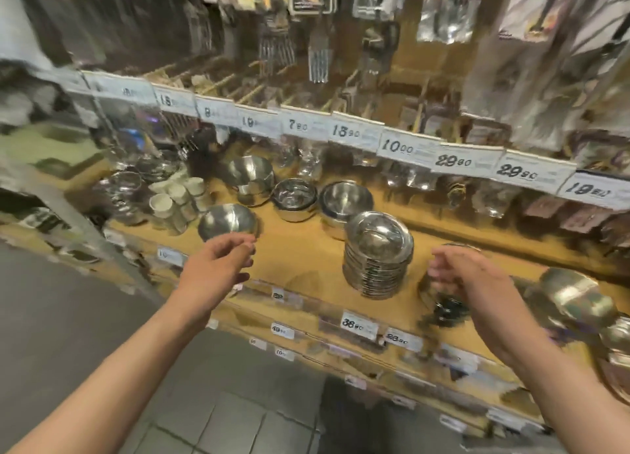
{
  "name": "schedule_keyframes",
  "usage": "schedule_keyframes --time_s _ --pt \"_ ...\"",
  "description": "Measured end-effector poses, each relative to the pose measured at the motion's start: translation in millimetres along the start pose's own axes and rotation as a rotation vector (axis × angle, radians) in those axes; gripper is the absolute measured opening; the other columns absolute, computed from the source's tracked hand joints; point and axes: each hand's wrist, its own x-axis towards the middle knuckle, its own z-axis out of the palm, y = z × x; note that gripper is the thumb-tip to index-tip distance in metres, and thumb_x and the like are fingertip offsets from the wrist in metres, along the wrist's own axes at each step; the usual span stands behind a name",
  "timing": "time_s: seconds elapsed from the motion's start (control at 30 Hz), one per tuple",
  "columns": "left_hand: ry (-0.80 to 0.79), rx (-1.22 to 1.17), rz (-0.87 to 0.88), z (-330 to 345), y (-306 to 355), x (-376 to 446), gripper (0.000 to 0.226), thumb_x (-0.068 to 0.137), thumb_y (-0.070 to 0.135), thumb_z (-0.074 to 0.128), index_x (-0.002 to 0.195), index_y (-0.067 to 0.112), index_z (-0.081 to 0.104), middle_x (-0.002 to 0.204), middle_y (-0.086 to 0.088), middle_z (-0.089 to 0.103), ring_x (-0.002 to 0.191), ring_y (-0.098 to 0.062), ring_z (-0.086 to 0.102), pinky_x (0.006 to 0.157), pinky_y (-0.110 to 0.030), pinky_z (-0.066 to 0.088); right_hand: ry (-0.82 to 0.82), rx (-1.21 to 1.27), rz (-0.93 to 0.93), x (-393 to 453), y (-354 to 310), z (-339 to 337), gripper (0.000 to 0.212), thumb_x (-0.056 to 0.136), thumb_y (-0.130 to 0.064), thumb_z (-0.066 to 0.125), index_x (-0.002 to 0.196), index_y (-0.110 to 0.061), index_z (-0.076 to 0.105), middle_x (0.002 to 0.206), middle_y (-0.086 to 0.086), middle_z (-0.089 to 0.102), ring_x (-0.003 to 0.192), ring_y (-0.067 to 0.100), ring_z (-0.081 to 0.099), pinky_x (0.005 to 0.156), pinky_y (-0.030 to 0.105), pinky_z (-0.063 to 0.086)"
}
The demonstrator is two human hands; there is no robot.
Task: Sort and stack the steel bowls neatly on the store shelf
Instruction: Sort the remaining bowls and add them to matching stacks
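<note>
A tall stack of steel bowls (377, 255) stands mid-shelf on the wooden shelf (306, 259). A single steel bowl (227, 222) sits at the front left, and my left hand (218, 269) hovers just in front of it with loosely curled fingers that hold nothing. My right hand (474, 283) is over another steel bowl (443, 305), which it partly hides; its fingers curl loosely above the bowl and no grip shows. More bowls sit behind: a tilted one (250, 175), a dark one (295, 196) and a nested pair (344, 201). The frame is motion-blurred.
White cups (174, 201) and more steelware (122, 194) crowd the shelf's left end. Gold-toned bowls (576, 296) lie at the right. Price tags (399, 146) line the upper shelf edge, utensils (318, 54) hang above, and grey tiled floor (211, 419) lies below.
</note>
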Motion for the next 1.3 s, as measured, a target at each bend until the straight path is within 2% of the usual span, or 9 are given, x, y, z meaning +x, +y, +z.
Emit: schedule_keyframes --time_s 0.13,0.27,0.47,0.67,0.77,0.9,1.03,1.2,1.3 --pt "0.011 -0.02 -0.039 -32.7 -12.8 18.8 0.015 0.099 0.02 0.06 0.101 0.017 0.074 0.095 0.005 0.07 0.082 -0.011 0.064 0.077 -0.029 0.058 -0.019 0.074 0.046 8.4 9.6 59.4 0.02 0.101 -0.015 0.055 0.094 -0.011 0.074 0.075 0.0 0.073 0.062 0.007 0.066 0.054 0.017 0.053" --pt "0.008 -0.038 -0.06 -46.9 -26.3 36.6 0.014 0.099 0.017 0.06 0.1 0.016 0.074 0.083 0.006 0.068 0.075 -0.008 0.064 0.067 -0.021 0.056 -0.059 0.055 0.092 16.2 22.8 98.2 0.019 0.097 -0.026 0.061 0.096 -0.018 0.078 0.084 0.001 0.076 0.071 0.01 0.07 0.063 0.024 0.058" --pt "-0.008 -0.024 -0.108 -58.6 -37.2 81.6 0.014 0.1 0.02 0.06 0.095 0.018 0.073 0.092 0.005 0.07 0.084 -0.011 0.065 0.074 -0.027 0.058 -0.044 0.021 0.154 49.0 19.2 157.7 0.018 0.086 -0.036 0.062 0.089 -0.032 0.08 0.086 0.001 0.077 0.071 0.009 0.071 0.058 0.02 0.055" --pt "-0.082 0.012 -0.113 -54.6 -34.7 151.9 0.013 0.1 0.019 0.061 0.091 0.016 0.07 0.086 0.001 0.067 0.081 -0.014 0.064 0.064 -0.021 0.055 -0.02 0.057 0.155 99.1 31.2 205.1 0.02 0.103 -0.025 0.053 0.108 -0.017 0.071 0.094 0.002 0.071 0.083 0.013 0.067 0.069 0.026 0.053" --pt "-0.128 0.041 -0.127 -57.3 -33.2 188.1 0.014 0.101 0.018 0.06 0.093 0.013 0.07 0.085 -0.003 0.066 0.077 -0.016 0.062 0.068 -0.029 0.056 0.017 0.052 0.189 119.7 39.9 227.0 0.02 0.104 -0.025 0.051 0.104 -0.014 0.069 0.095 0.003 0.069 0.087 0.016 0.067 0.071 0.026 0.053" --pt "-0.124 0.072 -0.124 -63.7 -33.4 228.4 0.017 0.099 0.013 0.057 0.089 0.013 0.072 0.079 -0.002 0.067 0.073 -0.016 0.062 0.069 -0.03 0.055 0.023 -0.053 0.199 148.2 42.3 247.6 0.027 0.103 -0.037 0.053 0.102 -0.017 0.07 0.095 0.004 0.074 0.087 0.022 0.069 0.077 0.038 0.054" --pt "-0.166 0.094 -0.149 -68.1 -38.5 253.2 0.018 0.097 0.011 0.057 0.09 0.003 0.071 0.079 -0.008 0.066 0.077 -0.022 0.061 0.077 -0.039 0.053 0.061 -0.168 0.193 177.1 42.9 265.8 0.025 0.101 -0.03 0.052 0.09 -0.017 0.07 0.096 0.016 0.074 0.087 0.04 0.068 0.081 0.054 0.055" --pt "-0.225 0.119 -0.175 -73.0 -38.3 287.1 0.017 0.1 0.013 0.057 0.1 0.012 0.074 0.088 -0.014 0.075 0.083 -0.022 0.066 0.082 -0.037 0.056 0.099 -0.3 0.218 212.5 52.1 292.8 0.02 0.095 -0.023 0.055 0.089 -0.008 0.067 0.081 0.008 0.066 0.082 0.028 0.058 0.075 0.039 0.044" --pt "-0.28 0.142 -0.171 -77.0 -42.0 305.0 0.019 0.099 0.014 0.057 0.099 0.016 0.076 0.094 -0.012 0.077 0.082 -0.017 0.069 0.085 -0.041 0.059 0.178 -0.481 0.276 230.2 54.5 312.0 0.026 0.1 -0.033 0.054 0.099 -0.011 0.066 0.101 0.015 0.072 0.098 0.035 0.064 0.075 0.035 0.039"
